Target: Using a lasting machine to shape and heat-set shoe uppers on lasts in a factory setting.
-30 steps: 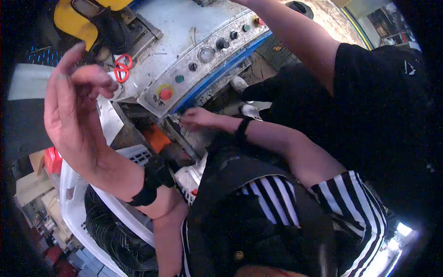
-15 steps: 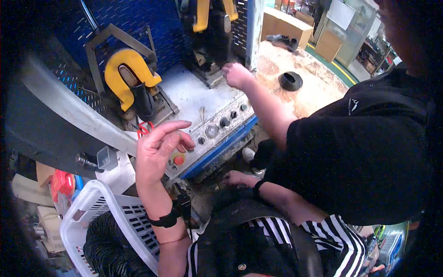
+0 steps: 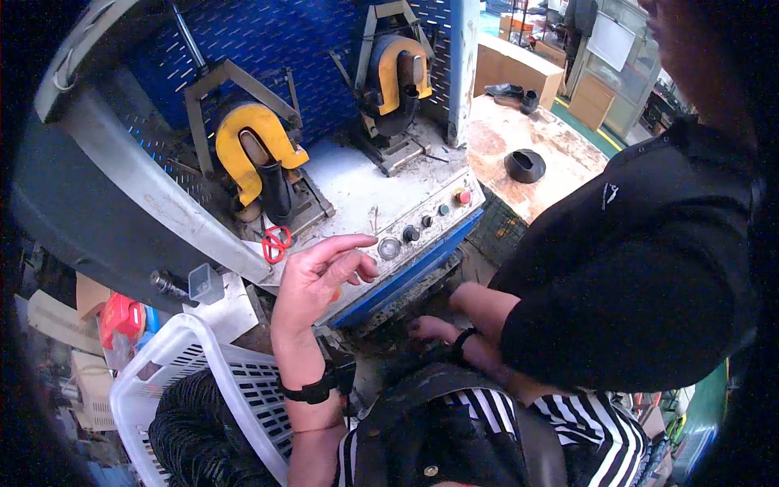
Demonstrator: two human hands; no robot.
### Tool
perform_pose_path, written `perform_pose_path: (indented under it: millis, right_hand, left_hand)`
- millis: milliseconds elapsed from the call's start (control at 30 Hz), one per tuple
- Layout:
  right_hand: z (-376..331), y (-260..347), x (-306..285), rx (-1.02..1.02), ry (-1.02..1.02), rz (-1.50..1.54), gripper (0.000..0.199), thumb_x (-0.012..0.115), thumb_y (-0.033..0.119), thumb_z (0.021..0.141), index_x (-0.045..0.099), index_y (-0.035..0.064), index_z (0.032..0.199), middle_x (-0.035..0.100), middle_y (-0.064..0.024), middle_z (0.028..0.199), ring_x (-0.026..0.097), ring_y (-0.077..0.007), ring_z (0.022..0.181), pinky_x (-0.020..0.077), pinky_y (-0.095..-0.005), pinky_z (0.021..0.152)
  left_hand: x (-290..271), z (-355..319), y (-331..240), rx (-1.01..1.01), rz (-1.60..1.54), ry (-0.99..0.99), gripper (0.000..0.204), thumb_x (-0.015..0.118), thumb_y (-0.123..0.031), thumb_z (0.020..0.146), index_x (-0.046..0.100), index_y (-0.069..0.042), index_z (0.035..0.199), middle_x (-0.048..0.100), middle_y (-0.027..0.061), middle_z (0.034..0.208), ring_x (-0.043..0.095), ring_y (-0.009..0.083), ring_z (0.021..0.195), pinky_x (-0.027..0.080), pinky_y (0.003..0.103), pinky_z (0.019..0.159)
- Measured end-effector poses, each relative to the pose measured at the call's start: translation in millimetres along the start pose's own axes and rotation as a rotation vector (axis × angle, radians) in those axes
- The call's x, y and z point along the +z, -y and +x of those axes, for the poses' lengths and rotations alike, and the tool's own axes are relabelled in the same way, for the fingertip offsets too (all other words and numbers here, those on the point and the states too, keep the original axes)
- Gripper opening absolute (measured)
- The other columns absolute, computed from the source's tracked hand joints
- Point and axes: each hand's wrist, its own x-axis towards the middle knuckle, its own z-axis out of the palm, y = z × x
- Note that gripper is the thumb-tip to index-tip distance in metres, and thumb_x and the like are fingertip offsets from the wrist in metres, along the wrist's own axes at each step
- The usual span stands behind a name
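Observation:
My left hand point(image 3: 318, 284) hovers at the front of a machine's control panel point(image 3: 430, 217), index finger stretched out and the other fingers loosely bent, holding nothing. A dark band circles its wrist. Lower down, my right hand point(image 3: 434, 329) hangs in front of the machine, its fingers partly visible, loosely curled and with nothing seen in them. Red-handled scissors point(image 3: 276, 243) lie just beyond my left hand. Behind them, a yellow U-shaped pad point(image 3: 235, 146) surrounds a dark shoe point(image 3: 277, 195). A second yellow pad point(image 3: 391, 77) stands farther right around another dark shoe point(image 3: 408, 104).
Close on my right a person in black point(image 3: 617, 276) leans in, a forearm point(image 3: 487, 304) beside my right hand. A white basket point(image 3: 203, 333) of black cord-like material point(image 3: 199, 426) stands at lower left. The worn table point(image 3: 560, 183) holds a black rounded piece point(image 3: 525, 165) and dark shoes point(image 3: 515, 96).
The view has shifted, showing more of the right-hand pad. The other person's hand has dropped from above the machine to beside my right hand. My left hand keeps its pose.

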Motion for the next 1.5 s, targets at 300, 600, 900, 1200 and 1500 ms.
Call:
perform_pose_path:
  millis: [300,600,900,1200,1500]
  right_hand:
    - [76.8,-216.0,235.4,0.48,0.659,0.629,0.033,0.064,0.034,0.084,0.057,0.0067,0.101,0.063,-0.0081,0.082,0.063,-0.0175,0.072,0.0502,-0.0282,0.061]
    - [94.2,-273.8,197.4,0.785,-0.353,1.497,0.03,0.06,0.031,0.084,0.056,0.0103,0.106,0.06,-0.0046,0.088,0.058,-0.0165,0.069,0.0461,-0.0234,0.052]
    - [129.6,-364.7,198.5,0.759,-0.542,1.755,0.024,0.052,0.032,0.086,0.06,0.0135,0.097,0.062,-0.0026,0.085,0.057,-0.0181,0.072,0.0445,-0.0272,0.054]
    - [268.6,-169.8,221.7,0.587,0.17,1.553,0.028,0.049,0.026,0.092,0.054,0.0105,0.115,0.061,-0.0042,0.095,0.06,-0.0161,0.074,0.0502,-0.0266,0.061]
    - [340.8,-100.6,233.5,0.392,0.398,1.167,0.031,0.049,0.029,0.093,0.052,0.0098,0.117,0.06,-0.0058,0.108,0.059,-0.0159,0.096,0.0493,-0.0272,0.076]
  left_hand:
    - [11.4,29.8,28.9,-0.038,-0.059,0.154,0.027,0.052,-0.017,0.092,0.059,0.001,0.112,0.064,0.0065,0.082,0.061,0.0115,0.074,0.047,0.023,0.065]
    - [22.4,94.3,136.3,-0.273,-0.149,-0.102,0.029,0.051,-0.021,0.093,0.057,-0.004,0.115,0.063,0.0067,0.082,0.062,0.0133,0.068,0.049,0.024,0.058]
    - [-81.3,59.8,204.4,-0.01,-0.114,-1.296,0.025,0.056,-0.024,0.09,0.045,-0.009,0.107,0.055,0.0017,0.093,0.055,0.0116,0.07,0.044,0.025,0.051]
    - [-124.6,57.9,235.3,-0.061,-0.933,-0.981,0.027,0.07,-0.03,0.08,0.052,-0.016,0.093,0.057,-0.0013,0.082,0.055,0.0158,0.069,0.045,0.028,0.058]
    - [-116.2,67.1,241.9,0.019,-0.881,-0.918,0.026,0.064,-0.03,0.085,0.055,-0.013,0.102,0.06,0.0011,0.088,0.056,0.0158,0.069,0.048,0.03,0.062]
